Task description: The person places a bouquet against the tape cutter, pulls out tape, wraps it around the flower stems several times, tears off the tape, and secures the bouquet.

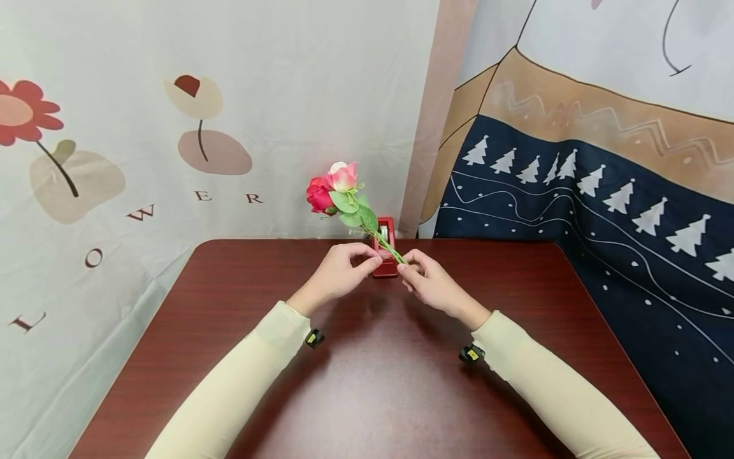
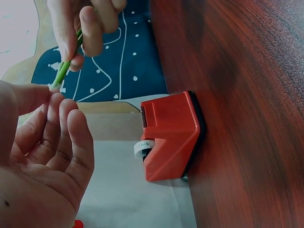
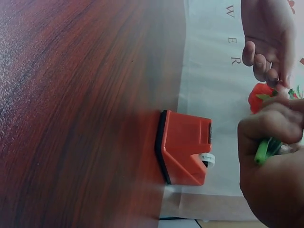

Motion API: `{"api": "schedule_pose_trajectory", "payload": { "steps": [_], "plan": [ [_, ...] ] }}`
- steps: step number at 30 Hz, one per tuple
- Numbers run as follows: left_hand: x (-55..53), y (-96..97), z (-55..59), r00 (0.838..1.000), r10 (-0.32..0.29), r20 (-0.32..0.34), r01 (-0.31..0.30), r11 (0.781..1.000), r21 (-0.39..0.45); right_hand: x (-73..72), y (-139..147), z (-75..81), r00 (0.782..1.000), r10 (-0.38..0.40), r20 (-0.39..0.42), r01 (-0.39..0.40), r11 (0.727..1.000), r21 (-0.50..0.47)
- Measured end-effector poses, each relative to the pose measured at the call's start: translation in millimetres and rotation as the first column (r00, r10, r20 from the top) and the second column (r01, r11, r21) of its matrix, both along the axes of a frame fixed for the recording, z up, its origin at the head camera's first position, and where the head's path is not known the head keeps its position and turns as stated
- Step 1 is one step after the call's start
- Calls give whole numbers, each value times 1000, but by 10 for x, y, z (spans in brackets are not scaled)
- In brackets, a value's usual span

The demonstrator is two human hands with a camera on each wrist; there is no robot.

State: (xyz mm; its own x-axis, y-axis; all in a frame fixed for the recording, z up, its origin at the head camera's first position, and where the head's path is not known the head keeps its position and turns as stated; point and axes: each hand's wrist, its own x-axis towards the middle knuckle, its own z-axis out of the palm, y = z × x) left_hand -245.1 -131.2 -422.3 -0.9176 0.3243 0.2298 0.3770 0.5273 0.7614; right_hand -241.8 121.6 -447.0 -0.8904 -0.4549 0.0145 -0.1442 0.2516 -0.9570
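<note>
Two artificial roses, one red rose (image 1: 319, 194) and one pink-and-white rose (image 1: 343, 177), lean up to the left with green leaves. My right hand (image 1: 431, 280) grips their green stems (image 1: 392, 249) near the lower ends. In the right wrist view a cut stem end (image 3: 261, 153) pokes out of that hand. Thumb and forefinger of my left hand (image 1: 343, 273) pinch a small clear strip of tape (image 2: 55, 88) against the stems, its other fingers loosely bent. Behind both hands stands a red tape dispenser (image 2: 171, 135) with a white-cored roll (image 2: 143, 148).
The dispenser stands near the far edge of the dark red-brown wooden table (image 1: 367, 382). A pale flower-printed curtain (image 1: 287, 95) hangs behind the table, and a navy cloth with white trees (image 1: 573, 204) hangs at the right.
</note>
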Motion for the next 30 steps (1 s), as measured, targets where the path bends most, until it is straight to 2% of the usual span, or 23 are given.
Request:
{"api": "schedule_pose_trajectory", "payload": {
  "steps": [5, 8, 15, 22, 27, 30],
  "plan": [
    [15, 10, 32, 1000, 6, 11, -7, 1000, 20, -7, 9, 2, 995, -63, -81, 67, 997, 49],
    [22, 15, 34, 1000, 6, 22, -7, 999, 32, -6, 11, 5, 992, -78, -98, 84, 994, 64],
    [26, 24, 53, 1000, 19, 24, -20, 999, 37, 5, 12, 7, 998, -68, 4, 68, 997, -32],
    [8, 38, 79, 999, 27, 23, -27, 999, 29, 5, 9, 0, 996, -59, 67, 63, 996, -69],
    [-3, 48, 75, 1000, 27, 7, -27, 999, 19, 5, 11, -2, 995, -52, 84, 59, 994, -89],
    [-5, 51, 75, 1000, 23, 7, -23, 1000, 19, 2, 16, -5, 997, -43, 66, 49, 995, -88]
  ]
}}
